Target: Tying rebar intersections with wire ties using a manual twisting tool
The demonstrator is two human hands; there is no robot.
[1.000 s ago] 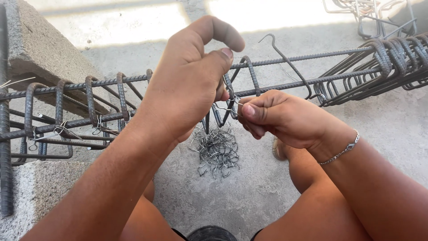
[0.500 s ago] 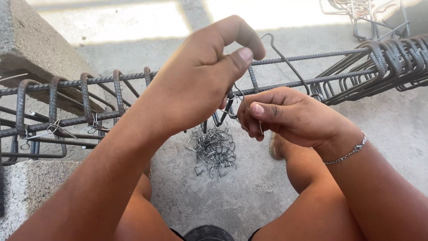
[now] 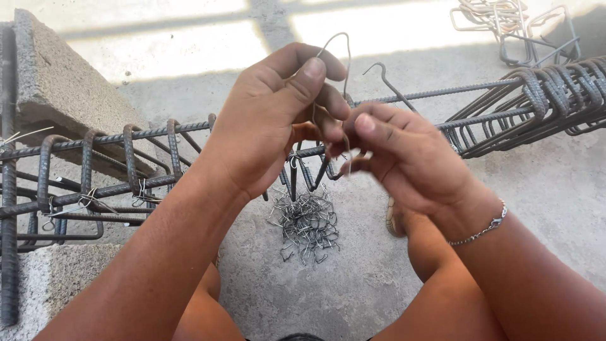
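While we pinch a thin bent wire [image 3: 344,53] up in front of us, it loops above our fingers, over the middle of the long rebar cage [image 3: 158,155]. Our left hand [image 3: 271,120] is closed on the wire, with the thumb pressed on top. Our right hand [image 3: 404,155] is curled tight just beside it, touching it, and its fingertips nip the low end of the same wire. A silver bracelet [image 3: 483,230] hangs on the right wrist. Right under our hands, on the gray concrete floor [image 3: 555,189], lies a little heap of short wire ties [image 3: 307,224]. The cage runs from left to right, with bent rings bunched at the right end [image 3: 549,95]. A gray block [image 3: 69,101] holds the cage up on the left. More bent rings [image 3: 505,25] lie far off at the top right.
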